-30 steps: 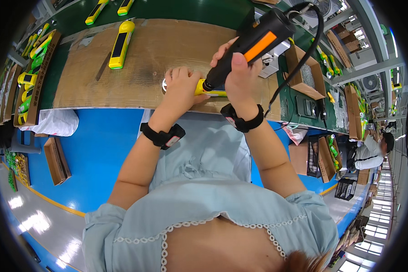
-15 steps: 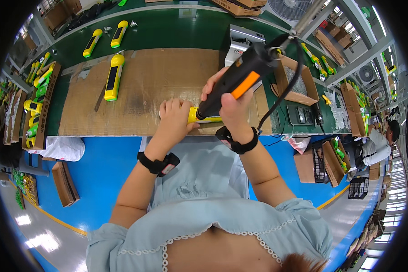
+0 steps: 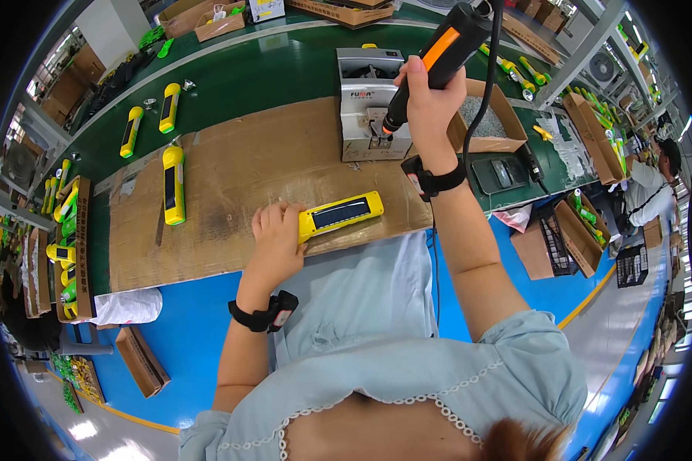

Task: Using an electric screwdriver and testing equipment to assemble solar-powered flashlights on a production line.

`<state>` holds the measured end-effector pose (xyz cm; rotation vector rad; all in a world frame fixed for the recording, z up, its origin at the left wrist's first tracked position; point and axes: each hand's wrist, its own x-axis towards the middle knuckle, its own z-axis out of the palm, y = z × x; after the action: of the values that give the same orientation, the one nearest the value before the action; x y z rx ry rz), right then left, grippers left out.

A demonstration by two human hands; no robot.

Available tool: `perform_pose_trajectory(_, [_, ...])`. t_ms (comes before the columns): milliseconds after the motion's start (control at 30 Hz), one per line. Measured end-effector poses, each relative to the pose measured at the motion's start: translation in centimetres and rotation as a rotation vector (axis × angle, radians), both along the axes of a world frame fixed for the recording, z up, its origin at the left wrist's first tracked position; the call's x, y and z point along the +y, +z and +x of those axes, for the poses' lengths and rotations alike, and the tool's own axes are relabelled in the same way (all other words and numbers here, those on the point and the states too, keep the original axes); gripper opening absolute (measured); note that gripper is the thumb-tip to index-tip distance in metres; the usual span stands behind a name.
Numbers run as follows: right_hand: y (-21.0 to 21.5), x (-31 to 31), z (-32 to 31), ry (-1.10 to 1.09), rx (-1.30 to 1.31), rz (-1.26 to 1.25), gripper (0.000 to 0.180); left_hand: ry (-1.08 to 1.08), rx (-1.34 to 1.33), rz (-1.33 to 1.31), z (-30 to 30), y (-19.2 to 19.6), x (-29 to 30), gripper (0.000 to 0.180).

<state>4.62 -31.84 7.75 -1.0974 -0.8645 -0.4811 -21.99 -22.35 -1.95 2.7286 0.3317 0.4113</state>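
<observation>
My left hand (image 3: pixel 279 237) is closed around one end of a yellow flashlight (image 3: pixel 370 203). The flashlight lies on the cardboard sheet (image 3: pixel 238 161), its dark panel facing up. Farther off and to the right, my right hand (image 3: pixel 437 111) grips a black electric screwdriver (image 3: pixel 461 38) with an orange stripe. Its tip points down at the front of a grey screw feeder (image 3: pixel 356 115); I cannot tell whether the tip touches. Another yellow flashlight (image 3: pixel 174 188) rests on the left part of the cardboard.
More flashlights (image 3: pixel 131 132) lie on the green bench at the far left. An open box of small metal parts (image 3: pixel 507 144) stands right of the feeder, near a dark device (image 3: pixel 500 174). A carton of flashlights (image 3: pixel 84 261) sits at the left edge. The screwdriver's cable (image 3: pixel 490 92) hangs beside my right arm.
My right hand has lifted the screwdriver off the flashlight and carried it away to the screw feeder. The left hand still holds the flashlight, now more fully visible. The whole view has shifted.
</observation>
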Motion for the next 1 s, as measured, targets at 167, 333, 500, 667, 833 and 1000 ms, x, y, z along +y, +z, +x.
perform_pose_trajectory(167, [-0.1, 0.1, 0.0, 0.053, 0.114, 0.020, 0.032, -0.003, -0.010, -0.032, -0.2, -0.2, -0.2, 0.059])
perform_pose_trajectory(333, [0.3, -0.3, -1.5, 0.087, 0.056, 0.008, 0.023, 0.016, -0.043, -0.034, -0.6, -0.3, -0.4, 0.059])
perform_pose_trajectory(500, [-0.1, 0.6, -0.2, -0.027, 0.063, 0.038, 0.024, -0.001, -0.079, -0.042, -0.5, -0.8, -0.6, 0.058])
perform_pose_trajectory(667, [1.5, 1.1, -1.4, 0.082, 0.149, -0.071, 0.025, 0.020, -0.120, -0.068, -0.7, -0.8, -0.8, 0.056])
perform_pose_trajectory(833, [0.5, 0.2, -6.9, 0.421, 0.412, -0.034, 0.029, 0.054, -0.161, -0.103, -1.0, -1.6, -1.0, 0.056])
perform_pose_trajectory(1000, [-0.6, 0.5, -12.6, 0.488, 0.285, -0.126, 0.061, 0.056, -0.204, -0.067, -1.0, -1.5, -1.0, 0.056])
